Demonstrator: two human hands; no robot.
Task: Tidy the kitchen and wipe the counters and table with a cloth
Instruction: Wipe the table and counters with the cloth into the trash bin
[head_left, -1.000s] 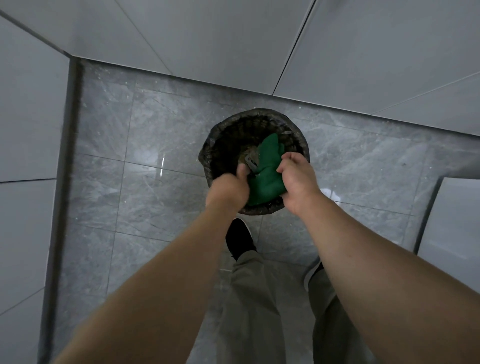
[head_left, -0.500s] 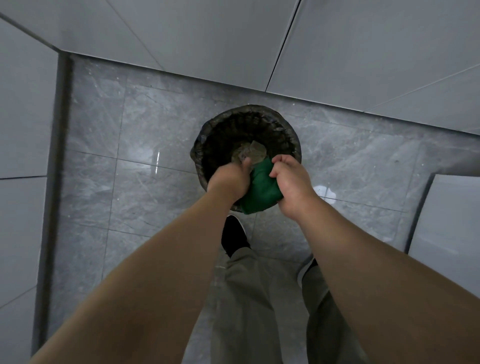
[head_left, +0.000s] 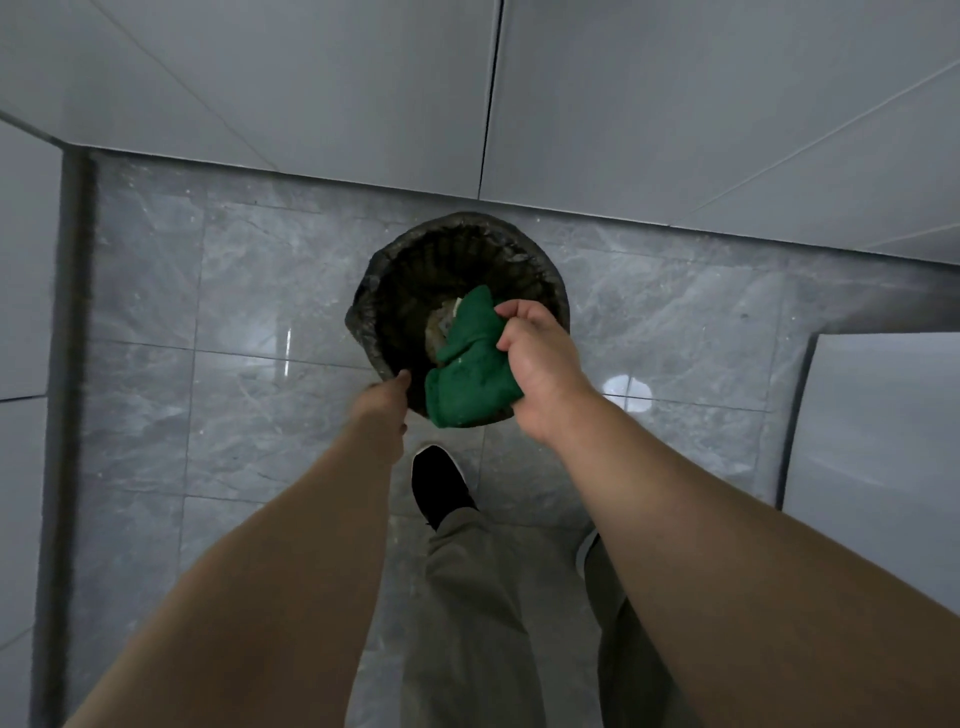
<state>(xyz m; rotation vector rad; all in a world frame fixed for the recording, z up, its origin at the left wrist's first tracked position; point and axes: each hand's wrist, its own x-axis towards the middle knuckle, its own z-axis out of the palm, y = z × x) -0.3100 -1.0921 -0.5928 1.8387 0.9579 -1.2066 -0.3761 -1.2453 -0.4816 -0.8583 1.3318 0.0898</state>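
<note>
Green cloth (head_left: 470, 374) hangs bunched over the near-right part of the dark bin (head_left: 415, 270), gripped by the right hand (head_left: 540, 364), fingers (head_left: 511, 317) curled round its upper edge. The left hand (head_left: 383, 408) is at the bin's near rim; its fingers are hidden, so their state cannot be determined. Pale refuse (head_left: 440, 325) lies at the bin's bottom; a black shoe (head_left: 439, 483) stands near the bin.

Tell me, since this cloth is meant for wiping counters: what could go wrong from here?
1. The cloth hangs over the open bin, close to its near rim; brushing the rim could carry dirt to the counters.
2. Only the right hand grips it; a slip would likely drop it onto the rubbish inside.
3. The left hand is at the rim; a nudge might tip the bin.
</note>
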